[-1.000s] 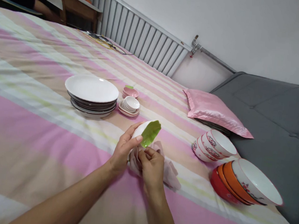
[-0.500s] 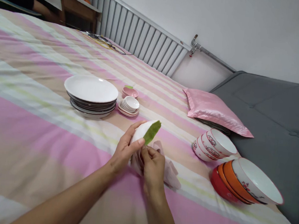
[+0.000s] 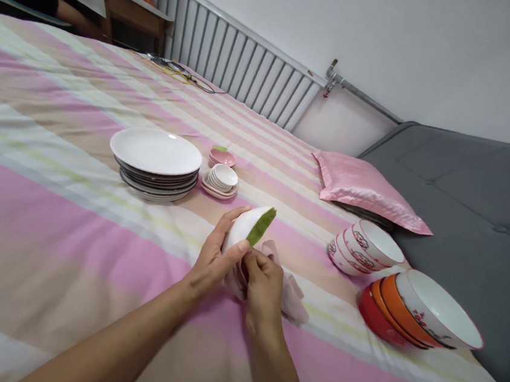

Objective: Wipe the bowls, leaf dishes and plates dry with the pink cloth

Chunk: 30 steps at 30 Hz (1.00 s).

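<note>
My left hand (image 3: 214,258) grips a small leaf-shaped dish (image 3: 251,226), green inside and white underneath, held tilted on edge above the striped bedspread (image 3: 53,206). My right hand (image 3: 263,289) is closed on a pale pink cloth (image 3: 288,285) and presses it against the lower part of the dish. The rest of the cloth lies bunched on the bedspread to the right of my hands.
A stack of white plates (image 3: 155,162) sits at the left, with small saucers (image 3: 222,180) and a pink dish (image 3: 222,156) beside it. Patterned bowls (image 3: 368,245) and large orange and white bowls (image 3: 419,314) lie at the right. A pink pillow (image 3: 364,190) rests near the grey sofa (image 3: 477,196).
The green dish has turned further on edge, so less of its green inside shows and more white underside. My right hand has shifted slightly with the cloth.
</note>
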Available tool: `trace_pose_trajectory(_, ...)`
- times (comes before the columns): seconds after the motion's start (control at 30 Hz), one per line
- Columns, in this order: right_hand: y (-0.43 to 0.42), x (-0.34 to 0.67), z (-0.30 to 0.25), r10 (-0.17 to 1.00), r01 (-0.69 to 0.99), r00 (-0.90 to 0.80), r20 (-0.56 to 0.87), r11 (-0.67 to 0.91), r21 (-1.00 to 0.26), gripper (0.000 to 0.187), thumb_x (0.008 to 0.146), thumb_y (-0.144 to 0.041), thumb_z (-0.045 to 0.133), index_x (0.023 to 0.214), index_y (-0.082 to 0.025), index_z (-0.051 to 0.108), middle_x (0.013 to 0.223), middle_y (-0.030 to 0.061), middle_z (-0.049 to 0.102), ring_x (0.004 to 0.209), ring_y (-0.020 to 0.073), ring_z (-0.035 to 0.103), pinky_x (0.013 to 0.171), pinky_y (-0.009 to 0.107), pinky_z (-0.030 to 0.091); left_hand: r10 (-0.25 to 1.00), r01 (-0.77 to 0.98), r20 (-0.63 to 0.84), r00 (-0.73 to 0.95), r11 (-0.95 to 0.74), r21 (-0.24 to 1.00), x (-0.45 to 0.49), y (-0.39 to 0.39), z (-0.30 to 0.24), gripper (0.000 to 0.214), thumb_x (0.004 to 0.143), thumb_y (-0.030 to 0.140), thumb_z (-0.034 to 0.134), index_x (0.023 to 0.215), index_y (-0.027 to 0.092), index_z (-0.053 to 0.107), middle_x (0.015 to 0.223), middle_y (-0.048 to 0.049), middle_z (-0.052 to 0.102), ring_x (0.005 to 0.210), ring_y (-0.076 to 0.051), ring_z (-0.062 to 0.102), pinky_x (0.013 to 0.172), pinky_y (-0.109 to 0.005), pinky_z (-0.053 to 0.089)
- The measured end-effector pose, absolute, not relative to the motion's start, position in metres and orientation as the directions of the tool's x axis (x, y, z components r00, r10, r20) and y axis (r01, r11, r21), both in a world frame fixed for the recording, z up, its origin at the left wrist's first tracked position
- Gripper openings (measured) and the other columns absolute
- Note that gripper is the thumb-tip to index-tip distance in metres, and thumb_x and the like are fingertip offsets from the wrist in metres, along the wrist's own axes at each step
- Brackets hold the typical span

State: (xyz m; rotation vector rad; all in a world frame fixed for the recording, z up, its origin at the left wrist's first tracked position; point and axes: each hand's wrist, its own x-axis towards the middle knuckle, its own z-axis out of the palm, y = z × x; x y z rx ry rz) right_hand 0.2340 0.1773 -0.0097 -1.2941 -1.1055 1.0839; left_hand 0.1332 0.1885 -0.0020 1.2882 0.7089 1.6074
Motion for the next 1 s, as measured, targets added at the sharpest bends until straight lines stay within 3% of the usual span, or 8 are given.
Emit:
trace_pose_trajectory(0.5,0.1779,0.2351,-0.0093,0.98,-0.073,0.187,-0.068,-0.055,-0.996,0.045,0.071,-0.053,0.065,0.051,-0.017,0.046,0.046,-0.0059,0.04,0.044,0.0063,0.03,0.046,0.022,0.028,0.866,-0.139,0.491,0.095,-0.477,0.868,0.1262,0.1908,-0.0032,0.05,0.085,0.04,0.052,0.132,0.025,0.044,0.135,-0.0034,0.046,0.122,-0.026,0.043,0.103,-0.033,0.032)
trace_pose_trajectory(0.8,0.1804,0.2345,-0.0034,0.963,-0.211,0.214,-0.163,-0.117,-0.97,0.043,0.066,-0.052,0.069,0.055,-0.016,0.049,0.047,-0.0063,0.038,0.043,0.0055,0.03,0.042,0.02,0.023,0.873,-0.188,0.481,0.076,-0.462,0.867,0.1281,0.1914,-0.0041,0.048,0.085,0.039,0.052,0.13,0.024,0.045,0.131,-0.0041,0.049,0.118,-0.024,0.045,0.1,-0.031,0.034)
trace_pose_trajectory(1.0,0.1795,0.2344,-0.0048,0.985,-0.196,0.102,-0.137,-0.115,-0.974,0.04,0.073,-0.055,0.064,0.068,-0.018,0.051,0.05,-0.0079,0.039,0.044,0.0057,0.035,0.043,0.018,0.028,0.939,-0.326,0.344,-0.015,-0.33,0.886,0.1334,0.1915,-0.0026,0.045,0.084,0.04,0.052,0.125,0.021,0.049,0.126,-0.0068,0.054,0.113,-0.025,0.05,0.095,-0.033,0.038)
